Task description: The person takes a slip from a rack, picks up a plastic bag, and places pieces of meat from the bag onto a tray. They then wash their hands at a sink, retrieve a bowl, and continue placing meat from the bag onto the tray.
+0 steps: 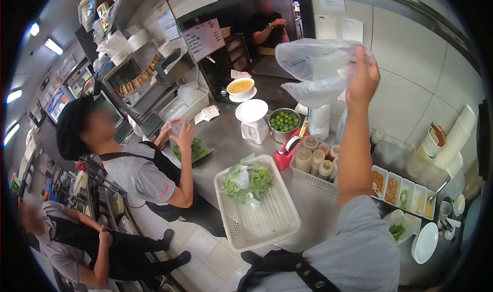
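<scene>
My right hand (362, 79) is raised at the upper right, its fingers closed on a clear plastic bag (321, 61). The bag hangs to the left of the hand, puffed out and wrinkled, with faint blue print. My left hand is not in view. Below, on the steel counter, stands a cream perforated plastic basket (262, 228). A bundle of leafy greens (257, 184) in clear plastic lies at the basket's far end. Beyond the basket are a white kitchen scale (254, 130), a metal bowl of green limes (285, 121) and a red tape dispenser (283, 157).
A co-worker (138, 163) at the left handles clear plastic above more greens (195, 151). Another person (77, 240) stands behind. Squeeze bottles (318, 161) fill a rack, with food trays (403, 192) and stacked cups (457, 138) at right. A soup bowl (240, 88) sits by the hatch.
</scene>
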Action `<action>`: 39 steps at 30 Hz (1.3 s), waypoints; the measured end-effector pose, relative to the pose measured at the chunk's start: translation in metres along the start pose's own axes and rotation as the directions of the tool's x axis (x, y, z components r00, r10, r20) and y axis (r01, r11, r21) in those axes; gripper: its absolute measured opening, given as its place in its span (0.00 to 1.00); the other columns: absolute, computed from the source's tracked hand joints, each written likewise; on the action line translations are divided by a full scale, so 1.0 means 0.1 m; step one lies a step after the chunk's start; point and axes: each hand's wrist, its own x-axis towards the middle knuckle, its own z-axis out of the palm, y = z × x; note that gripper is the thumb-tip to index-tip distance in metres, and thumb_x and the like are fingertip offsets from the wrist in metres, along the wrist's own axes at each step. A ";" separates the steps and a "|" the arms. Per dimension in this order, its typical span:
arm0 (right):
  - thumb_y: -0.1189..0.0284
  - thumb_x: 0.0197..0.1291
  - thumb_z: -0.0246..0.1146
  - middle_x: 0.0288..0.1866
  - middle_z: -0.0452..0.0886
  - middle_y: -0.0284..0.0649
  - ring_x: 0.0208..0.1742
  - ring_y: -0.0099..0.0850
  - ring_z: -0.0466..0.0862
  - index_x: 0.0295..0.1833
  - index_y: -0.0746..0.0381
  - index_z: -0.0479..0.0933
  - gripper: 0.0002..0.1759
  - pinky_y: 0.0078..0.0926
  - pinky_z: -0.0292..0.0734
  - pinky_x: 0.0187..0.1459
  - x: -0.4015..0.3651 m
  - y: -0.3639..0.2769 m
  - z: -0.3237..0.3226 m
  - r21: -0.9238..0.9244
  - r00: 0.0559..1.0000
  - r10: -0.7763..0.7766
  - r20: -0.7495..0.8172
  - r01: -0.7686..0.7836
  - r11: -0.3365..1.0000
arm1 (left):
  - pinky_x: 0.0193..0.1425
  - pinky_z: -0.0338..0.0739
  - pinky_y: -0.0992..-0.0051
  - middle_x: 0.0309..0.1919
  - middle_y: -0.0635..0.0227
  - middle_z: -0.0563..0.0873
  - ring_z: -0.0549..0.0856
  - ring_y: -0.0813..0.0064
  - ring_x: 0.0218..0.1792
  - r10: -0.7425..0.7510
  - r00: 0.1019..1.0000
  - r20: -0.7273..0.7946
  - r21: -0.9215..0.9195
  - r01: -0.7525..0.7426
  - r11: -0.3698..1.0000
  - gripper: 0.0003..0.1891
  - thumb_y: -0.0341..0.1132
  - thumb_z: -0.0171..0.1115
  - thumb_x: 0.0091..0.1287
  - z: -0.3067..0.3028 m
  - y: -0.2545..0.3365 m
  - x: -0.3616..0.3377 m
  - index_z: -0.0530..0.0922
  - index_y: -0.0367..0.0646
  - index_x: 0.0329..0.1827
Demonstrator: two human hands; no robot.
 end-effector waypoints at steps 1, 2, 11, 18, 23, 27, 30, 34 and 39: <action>0.64 0.67 0.61 0.35 0.83 0.34 0.32 0.21 0.79 0.47 0.65 0.80 0.14 0.20 0.73 0.35 -0.11 -0.10 0.00 0.139 0.999 -0.004 -0.038 0.010 0.990 | 0.31 0.80 0.72 0.35 0.60 0.84 0.84 0.70 0.34 0.021 1.000 0.013 -0.019 -0.021 1.000 0.15 0.41 0.54 0.71 0.06 0.05 -0.03 0.77 0.35 0.47; 0.63 0.68 0.60 0.35 0.83 0.34 0.30 0.20 0.78 0.47 0.64 0.80 0.14 0.18 0.71 0.32 -0.24 -0.17 0.00 0.276 0.997 -0.001 -0.073 0.021 0.961 | 0.32 0.80 0.72 0.35 0.60 0.84 0.84 0.70 0.34 0.027 1.000 0.012 -0.032 -0.027 0.999 0.15 0.40 0.54 0.70 0.09 0.09 -0.07 0.77 0.35 0.47; 0.63 0.68 0.60 0.34 0.83 0.33 0.26 0.17 0.77 0.42 0.60 0.79 0.12 0.15 0.72 0.26 -1.82 -0.32 -0.24 0.098 0.534 0.556 0.637 -0.771 0.629 | 0.33 0.81 0.73 0.34 0.63 0.87 0.86 0.70 0.32 0.351 0.928 -0.123 -0.262 -0.371 0.891 0.07 0.37 0.61 0.68 0.38 1.30 -0.37 0.78 0.43 0.42; 0.65 0.69 0.60 0.39 0.83 0.29 0.35 0.15 0.79 0.49 0.61 0.80 0.12 0.15 0.74 0.37 -2.82 -0.47 -0.40 -0.289 -0.012 0.549 0.836 -0.860 0.420 | 0.53 0.80 0.67 0.55 0.53 0.80 0.82 0.65 0.52 0.956 0.257 -0.141 -0.329 -0.923 0.200 0.33 0.40 0.70 0.61 0.76 2.72 -1.76 0.65 0.34 0.64; 0.62 0.71 0.57 0.43 0.82 0.31 0.44 0.18 0.79 0.52 0.65 0.79 0.17 0.19 0.73 0.48 -3.25 -0.81 -0.52 -0.429 -0.178 0.503 0.846 -0.787 0.443 | 0.54 0.80 0.69 0.47 0.58 0.84 0.84 0.68 0.46 0.847 0.532 0.012 -0.404 -0.772 0.491 0.27 0.37 0.73 0.56 0.75 2.68 -1.95 0.74 0.31 0.55; 0.61 0.72 0.55 0.46 0.82 0.33 0.47 0.19 0.78 0.55 0.65 0.78 0.19 0.20 0.73 0.50 -3.67 -1.04 -0.68 -0.445 -0.181 0.541 0.821 -0.796 0.410 | 0.44 0.81 0.71 0.39 0.60 0.85 0.85 0.70 0.38 0.714 0.697 0.067 -0.459 -0.614 0.642 0.15 0.32 0.68 0.59 0.50 2.28 -1.84 0.78 0.34 0.46; 0.59 0.70 0.57 0.46 0.83 0.33 0.47 0.19 0.78 0.55 0.65 0.77 0.21 0.22 0.72 0.52 -3.98 -1.15 -0.78 -0.481 -0.184 0.526 0.830 -0.713 0.510 | 0.37 0.79 0.71 0.33 0.63 0.83 0.83 0.70 0.31 0.904 0.403 -0.143 -0.092 -0.915 0.393 0.11 0.32 0.66 0.62 0.13 1.70 -1.37 0.78 0.37 0.43; 0.58 0.68 0.60 0.43 0.83 0.33 0.44 0.20 0.78 0.55 0.62 0.79 0.20 0.22 0.73 0.48 -4.15 -1.52 -0.81 -0.516 -0.214 0.487 0.847 -0.554 0.653 | 0.43 0.82 0.70 0.35 0.61 0.84 0.85 0.69 0.35 0.967 0.207 -0.152 0.369 -0.895 0.249 0.09 0.29 0.61 0.63 -0.27 1.34 -1.90 0.77 0.36 0.44; 0.58 0.64 0.63 0.42 0.83 0.34 0.41 0.24 0.79 0.57 0.59 0.78 0.21 0.23 0.73 0.44 -4.48 -1.94 -1.00 -0.447 -0.194 0.405 0.893 -0.304 0.841 | 0.34 0.81 0.70 0.36 0.59 0.84 0.84 0.67 0.37 0.484 0.757 -0.438 -0.627 -0.643 0.440 0.13 0.37 0.51 0.71 -0.62 0.27 -1.85 0.77 0.36 0.47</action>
